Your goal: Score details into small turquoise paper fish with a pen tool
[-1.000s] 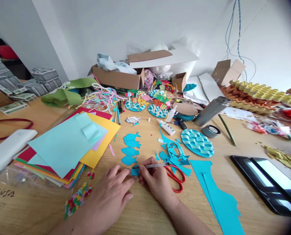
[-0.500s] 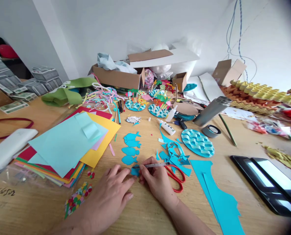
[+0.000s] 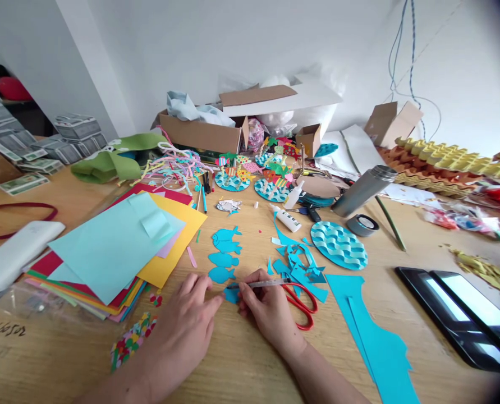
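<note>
My right hand point(image 3: 266, 311) is closed round a thin pen point(image 3: 258, 284) that lies nearly level, its tip on a small blue paper piece point(image 3: 232, 295). My left hand point(image 3: 184, 328) rests flat on the wooden table, fingers stretched out, fingertips just left of that piece. Three blue paper fish cut-outs point(image 3: 225, 252) lie in a row just beyond both hands. Red-handled scissors point(image 3: 302, 306) lie right beside my right hand, next to blue paper scraps point(image 3: 300, 266).
A stack of coloured paper sheets point(image 3: 115, 252) lies at left, blue offcuts point(image 3: 376, 336) at right, and two dark tablets point(image 3: 460, 314) far right. A wavy blue disc point(image 3: 339, 244), glue bottle point(image 3: 287, 217), tape roll point(image 3: 362, 225), steel flask point(image 3: 363, 191) and cardboard boxes point(image 3: 203, 134) crowd the back.
My left hand has drawn back slightly to the left, uncovering more of the small blue piece. The right hand and pen have barely moved.
</note>
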Demonstrator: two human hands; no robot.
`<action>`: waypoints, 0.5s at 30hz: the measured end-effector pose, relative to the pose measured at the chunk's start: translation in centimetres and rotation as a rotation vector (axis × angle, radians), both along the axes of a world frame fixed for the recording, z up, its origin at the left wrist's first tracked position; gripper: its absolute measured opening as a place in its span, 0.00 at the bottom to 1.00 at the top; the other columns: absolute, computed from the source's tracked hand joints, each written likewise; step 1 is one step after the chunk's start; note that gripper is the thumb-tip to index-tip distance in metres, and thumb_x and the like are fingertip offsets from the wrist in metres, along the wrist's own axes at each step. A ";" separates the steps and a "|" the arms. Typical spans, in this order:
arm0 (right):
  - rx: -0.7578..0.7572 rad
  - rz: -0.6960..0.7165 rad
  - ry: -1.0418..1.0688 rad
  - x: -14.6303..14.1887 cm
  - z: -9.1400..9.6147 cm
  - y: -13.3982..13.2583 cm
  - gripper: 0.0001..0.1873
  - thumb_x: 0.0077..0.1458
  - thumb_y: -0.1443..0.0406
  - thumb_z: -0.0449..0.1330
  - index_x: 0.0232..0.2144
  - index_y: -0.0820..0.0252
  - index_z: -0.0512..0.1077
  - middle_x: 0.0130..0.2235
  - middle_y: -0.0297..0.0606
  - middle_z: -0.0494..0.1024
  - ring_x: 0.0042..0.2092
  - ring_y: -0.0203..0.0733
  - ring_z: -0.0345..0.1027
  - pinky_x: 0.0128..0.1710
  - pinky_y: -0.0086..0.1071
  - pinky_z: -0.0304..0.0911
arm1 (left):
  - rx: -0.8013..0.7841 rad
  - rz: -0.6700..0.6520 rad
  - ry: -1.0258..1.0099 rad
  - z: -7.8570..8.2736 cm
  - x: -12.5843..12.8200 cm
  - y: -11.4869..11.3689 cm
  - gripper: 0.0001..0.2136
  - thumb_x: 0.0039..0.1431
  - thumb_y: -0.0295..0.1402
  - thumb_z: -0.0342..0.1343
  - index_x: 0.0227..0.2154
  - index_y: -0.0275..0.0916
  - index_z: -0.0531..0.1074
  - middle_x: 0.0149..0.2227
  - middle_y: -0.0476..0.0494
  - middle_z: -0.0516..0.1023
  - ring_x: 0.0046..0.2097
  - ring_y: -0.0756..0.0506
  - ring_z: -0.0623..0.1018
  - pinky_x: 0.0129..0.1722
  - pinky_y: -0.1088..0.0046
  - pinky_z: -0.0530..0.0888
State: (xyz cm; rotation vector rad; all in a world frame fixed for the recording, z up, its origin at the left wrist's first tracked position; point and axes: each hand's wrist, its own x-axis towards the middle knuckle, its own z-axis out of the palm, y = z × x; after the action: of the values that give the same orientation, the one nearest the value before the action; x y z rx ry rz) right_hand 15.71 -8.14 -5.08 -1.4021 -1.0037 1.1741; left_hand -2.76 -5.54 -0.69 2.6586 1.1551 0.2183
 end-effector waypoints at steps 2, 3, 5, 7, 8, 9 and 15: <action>-0.002 -0.002 -0.002 0.0 0.1 0.0 0.24 0.54 0.44 0.64 0.29 0.56 0.65 0.19 0.28 0.72 0.18 0.35 0.66 0.18 0.26 0.60 | -0.013 -0.007 0.038 0.1 0.1 -0.1 0.18 0.59 0.19 0.47 0.44 0.42 0.77 0.46 0.39 0.71 0.51 0.38 0.69 0.50 0.54 0.73; -0.005 -0.004 -0.004 0.0 0.2 -0.1 0.24 0.53 0.44 0.64 0.28 0.56 0.65 0.19 0.28 0.72 0.18 0.35 0.67 0.18 0.26 0.59 | -0.019 -0.009 0.054 0.1 0.1 -0.1 0.19 0.59 0.19 0.47 0.45 0.42 0.77 0.46 0.40 0.71 0.51 0.38 0.69 0.50 0.55 0.73; -0.011 -0.010 -0.006 -0.1 0.4 -0.1 0.24 0.53 0.44 0.64 0.28 0.56 0.65 0.19 0.28 0.72 0.18 0.35 0.67 0.17 0.26 0.59 | -0.033 -0.011 0.083 0.3 0.3 -0.1 0.20 0.58 0.18 0.46 0.46 0.42 0.76 0.47 0.39 0.71 0.51 0.39 0.69 0.51 0.55 0.73; -0.012 -0.012 -0.006 -0.1 0.5 0.0 0.23 0.53 0.45 0.64 0.28 0.56 0.65 0.19 0.28 0.72 0.18 0.35 0.67 0.17 0.26 0.60 | -0.049 -0.010 0.113 0.5 0.4 -0.1 0.20 0.59 0.18 0.44 0.46 0.41 0.76 0.47 0.39 0.71 0.51 0.38 0.69 0.51 0.54 0.72; -0.010 -0.012 -0.004 -0.1 0.5 0.0 0.23 0.53 0.45 0.64 0.28 0.56 0.65 0.19 0.28 0.72 0.18 0.35 0.67 0.18 0.26 0.60 | -0.058 -0.009 0.129 0.6 0.4 -0.1 0.21 0.59 0.18 0.44 0.46 0.41 0.76 0.47 0.38 0.71 0.52 0.38 0.69 0.51 0.53 0.73; -0.007 -0.015 0.000 0.0 0.6 0.0 0.23 0.53 0.45 0.64 0.28 0.56 0.65 0.19 0.28 0.72 0.18 0.35 0.67 0.18 0.26 0.60 | -0.067 -0.009 0.141 0.7 0.4 -0.1 0.21 0.59 0.18 0.44 0.46 0.40 0.76 0.47 0.38 0.71 0.52 0.37 0.69 0.51 0.53 0.73; 0.002 -0.014 0.011 -0.1 0.7 -0.1 0.24 0.53 0.45 0.64 0.27 0.57 0.64 0.18 0.28 0.71 0.18 0.34 0.66 0.18 0.25 0.59 | -0.086 -0.009 0.134 0.7 0.4 -0.2 0.20 0.59 0.18 0.44 0.46 0.41 0.76 0.47 0.39 0.71 0.52 0.38 0.69 0.52 0.53 0.72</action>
State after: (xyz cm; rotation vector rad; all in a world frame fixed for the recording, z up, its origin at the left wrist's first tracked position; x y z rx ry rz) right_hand 15.64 -8.21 -4.37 -1.3979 -0.9853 1.1690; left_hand -2.36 -5.70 0.02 2.6364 1.1639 -0.0105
